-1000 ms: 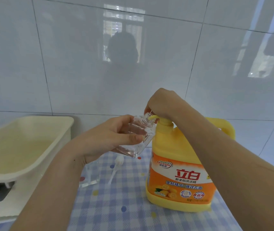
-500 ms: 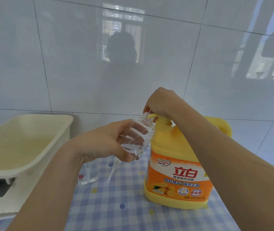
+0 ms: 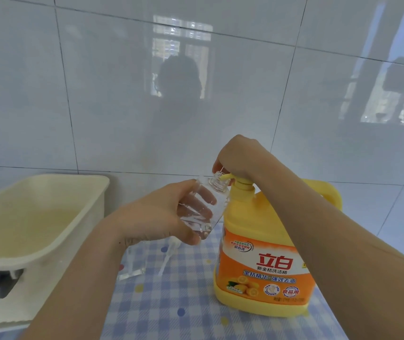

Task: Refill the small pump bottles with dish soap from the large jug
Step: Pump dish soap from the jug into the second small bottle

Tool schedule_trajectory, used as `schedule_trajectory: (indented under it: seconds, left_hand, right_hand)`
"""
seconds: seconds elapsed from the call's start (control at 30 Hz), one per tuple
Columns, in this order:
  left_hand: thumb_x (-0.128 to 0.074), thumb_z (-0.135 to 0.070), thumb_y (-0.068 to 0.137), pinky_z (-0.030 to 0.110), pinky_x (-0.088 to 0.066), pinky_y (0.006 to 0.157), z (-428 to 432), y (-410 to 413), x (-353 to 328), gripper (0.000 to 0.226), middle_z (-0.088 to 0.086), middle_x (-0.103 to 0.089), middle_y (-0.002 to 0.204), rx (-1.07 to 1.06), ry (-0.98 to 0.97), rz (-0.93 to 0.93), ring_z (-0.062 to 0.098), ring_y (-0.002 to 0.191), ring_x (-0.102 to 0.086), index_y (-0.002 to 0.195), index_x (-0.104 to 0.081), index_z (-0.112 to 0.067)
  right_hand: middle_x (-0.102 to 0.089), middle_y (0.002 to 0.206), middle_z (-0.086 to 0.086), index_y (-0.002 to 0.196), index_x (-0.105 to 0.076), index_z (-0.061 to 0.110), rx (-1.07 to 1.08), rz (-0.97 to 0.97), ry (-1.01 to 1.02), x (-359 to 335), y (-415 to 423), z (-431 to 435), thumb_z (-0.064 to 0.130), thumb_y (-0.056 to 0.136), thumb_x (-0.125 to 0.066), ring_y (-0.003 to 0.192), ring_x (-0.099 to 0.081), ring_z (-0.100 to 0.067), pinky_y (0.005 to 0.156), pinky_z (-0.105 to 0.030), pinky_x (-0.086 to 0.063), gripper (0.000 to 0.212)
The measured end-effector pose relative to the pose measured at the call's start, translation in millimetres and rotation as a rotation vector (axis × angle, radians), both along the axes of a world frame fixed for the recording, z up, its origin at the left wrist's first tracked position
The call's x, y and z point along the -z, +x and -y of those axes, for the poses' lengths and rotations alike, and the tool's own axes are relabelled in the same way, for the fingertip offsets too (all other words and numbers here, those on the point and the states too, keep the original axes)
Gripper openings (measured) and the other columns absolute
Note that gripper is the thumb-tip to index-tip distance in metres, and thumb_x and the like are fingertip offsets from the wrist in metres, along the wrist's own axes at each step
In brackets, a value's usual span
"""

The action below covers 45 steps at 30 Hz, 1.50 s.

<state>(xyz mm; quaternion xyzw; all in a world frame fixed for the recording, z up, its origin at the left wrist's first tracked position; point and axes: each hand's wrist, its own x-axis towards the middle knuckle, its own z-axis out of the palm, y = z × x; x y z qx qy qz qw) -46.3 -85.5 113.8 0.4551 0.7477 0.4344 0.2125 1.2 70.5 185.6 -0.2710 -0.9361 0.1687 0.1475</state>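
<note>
You are wrapping your left hand (image 3: 169, 217) around the small clear bottle (image 3: 204, 213), with your fingers curled behind it and your thumb clamped on its near side. You are holding it tilted above the checked cloth (image 3: 171, 303), its open neck just under the spout. Your right hand (image 3: 240, 155) is curling its fingers down over the pump head (image 3: 231, 177) of the yellow jug (image 3: 264, 253), which is standing near the cloth's right edge. A cream tub (image 3: 41, 217) is sitting beside the left edge.

**Yellow jug, checked cloth**

The jug (image 3: 252, 231) is yellow, its label (image 3: 264, 278) orange with red characters. The small bottle (image 3: 206, 212) is clear. The tablecloth (image 3: 171, 303) has pale blue and white checks with coloured dots. The tub (image 3: 48, 217) is cream, the wall tiles (image 3: 98, 94) grey-white.
</note>
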Motion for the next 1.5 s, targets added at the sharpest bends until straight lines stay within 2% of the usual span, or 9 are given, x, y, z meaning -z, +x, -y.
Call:
schedule_trajectory:
  seconds: [0.1,0.2,0.4,0.6,0.8,0.93,1.13,1.33,1.5]
  left_hand:
    - [-0.083,0.004,0.066,0.02,-0.056,0.071,0,0,0,0.055,-0.011,-0.074,0.096,-0.035,0.03,0.008,0.005,0.089,-0.07,0.105,-0.063,-0.029]
    - [-0.084,0.005,0.065,0.025,-0.055,0.075,-1,0,-1,0.054,-0.008,-0.076,0.097,-0.048,0.06,0.027,0.008,0.091,-0.071,0.105,-0.065,-0.025]
    - [-0.086,0.002,0.063,0.032,-0.056,0.086,-2,3,-6,0.054,-0.006,-0.077,0.1,-0.036,0.096,0.056,0.011,0.094,-0.072,0.106,-0.064,-0.022]
    - [-0.087,0.002,0.063,0.023,-0.057,0.078,-1,2,-5,0.054,-0.008,-0.077,0.098,-0.049,0.107,0.039,0.006,0.091,-0.072,0.105,-0.065,-0.024]
    - [-0.087,0.0,0.063,0.022,-0.057,0.075,-2,0,-4,0.053,-0.011,-0.076,0.097,-0.052,0.103,0.026,0.004,0.09,-0.072,0.104,-0.065,-0.026]
    - [-0.088,-0.001,0.062,0.032,-0.058,0.084,0,-2,-3,0.054,-0.008,-0.076,0.099,-0.066,0.096,-0.014,0.008,0.093,-0.072,0.106,-0.067,-0.023]
    - [-0.087,-0.02,0.054,0.042,-0.056,0.091,2,1,0,0.055,-0.009,-0.073,0.101,-0.084,0.023,-0.1,0.011,0.095,-0.07,0.104,-0.067,-0.029]
    - [-0.085,0.003,0.062,0.029,-0.056,0.087,3,-1,-1,0.058,-0.01,-0.073,0.103,-0.035,-0.02,-0.09,0.006,0.098,-0.069,0.108,-0.065,-0.027]
    - [-0.084,0.005,0.063,0.03,-0.056,0.087,3,0,-1,0.058,-0.009,-0.073,0.103,-0.026,-0.024,-0.085,0.007,0.099,-0.069,0.106,-0.064,-0.028]
  right_hand:
    - [-0.069,0.095,-0.008,0.1,-0.07,0.01,-0.029,-0.04,-0.014,0,-2,-2,0.018,0.086,-0.049,0.09,-0.068,-0.028,0.083,-0.043,-0.057,0.026]
    - [-0.069,0.09,-0.002,0.098,-0.07,0.015,-0.023,-0.056,0.053,-8,-2,-2,0.015,0.082,-0.044,0.079,-0.067,-0.023,0.079,-0.037,-0.057,0.031]
    - [-0.07,0.091,-0.002,0.095,-0.069,0.018,-0.004,-0.173,0.143,-27,6,4,0.011,0.081,-0.043,0.084,-0.067,-0.023,0.081,-0.035,-0.055,0.03]
    - [-0.071,0.089,-0.002,0.093,-0.071,0.018,0.012,-0.138,0.148,-22,2,2,0.008,0.08,-0.043,0.084,-0.066,-0.023,0.076,-0.033,-0.054,0.032]
    - [-0.071,0.09,-0.002,0.093,-0.071,0.016,-0.006,-0.103,0.164,-21,0,0,0.006,0.081,-0.042,0.083,-0.067,-0.024,0.076,-0.035,-0.055,0.033]
    - [-0.07,0.095,0.0,0.094,-0.072,0.017,-0.02,-0.043,0.189,-12,-3,-4,0.004,0.079,-0.042,0.084,-0.065,-0.023,0.062,-0.03,-0.047,0.036]
    - [-0.069,0.097,-0.002,0.096,-0.071,0.017,-0.021,-0.032,0.156,3,-2,-5,0.006,0.082,-0.045,0.086,-0.063,-0.024,0.063,-0.031,-0.044,0.032]
    - [-0.068,0.095,-0.002,0.097,-0.07,0.017,-0.017,-0.03,0.186,4,-2,-4,0.007,0.086,-0.048,0.081,-0.06,-0.023,0.056,-0.03,-0.039,0.027]
    - [-0.068,0.098,0.0,0.098,-0.072,0.018,-0.023,-0.022,0.197,5,-4,-5,0.007,0.085,-0.049,0.083,-0.06,-0.023,0.06,-0.03,-0.041,0.028]
